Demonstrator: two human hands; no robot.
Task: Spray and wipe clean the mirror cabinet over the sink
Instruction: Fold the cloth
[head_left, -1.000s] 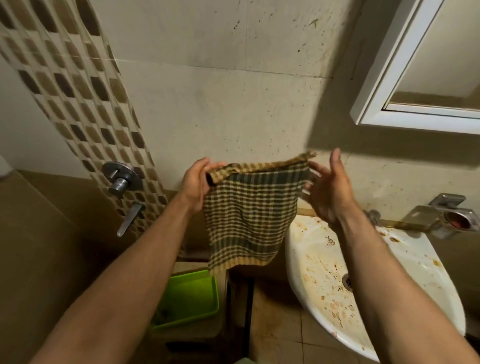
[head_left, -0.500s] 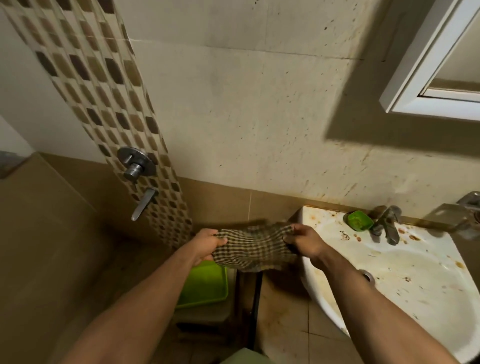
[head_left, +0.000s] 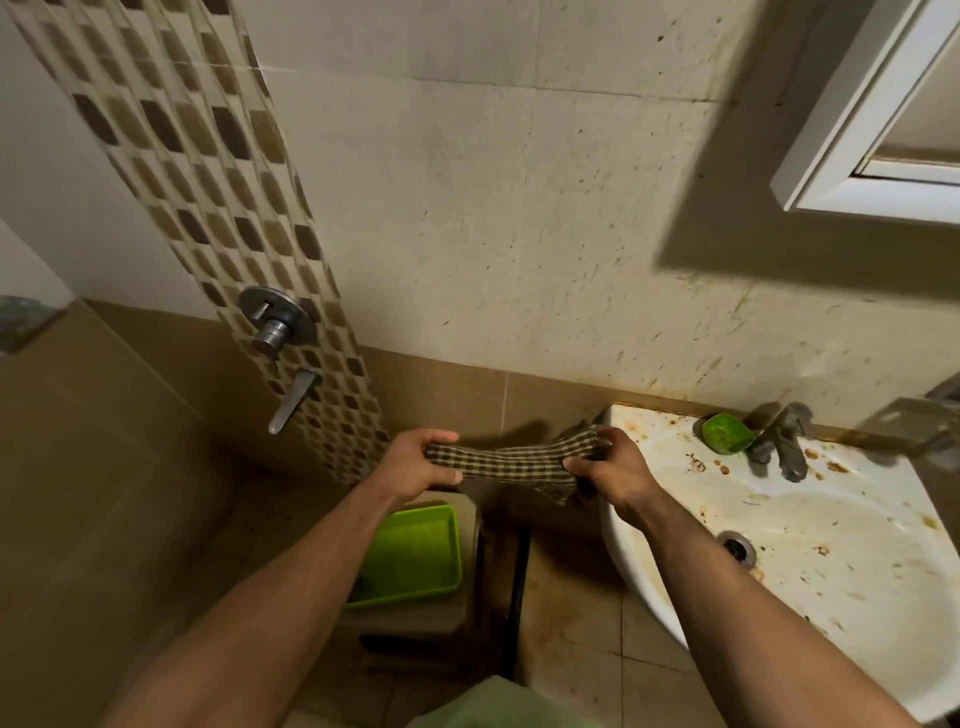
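Checked cloth (head_left: 511, 463), bunched and pulled taut between both hands, just off the left edge of the stained sink (head_left: 857, 519). Left hand (head_left: 415, 466) curls round one end. Right hand (head_left: 609, 475), at the sink's rim, pinches the other. Mirror cabinet (head_left: 852, 119) hangs above the sink. Green tray (head_left: 410, 556) lies below, left of the sink.

Two hands (head_left: 415, 465) (head_left: 613, 470), one checked cloth (head_left: 509, 462), one sink (head_left: 857, 525), one mirror cabinet (head_left: 841, 130), one green tray (head_left: 410, 551), one tap (head_left: 779, 436).

No legible text, label, brand, number or sign anywhere in view.
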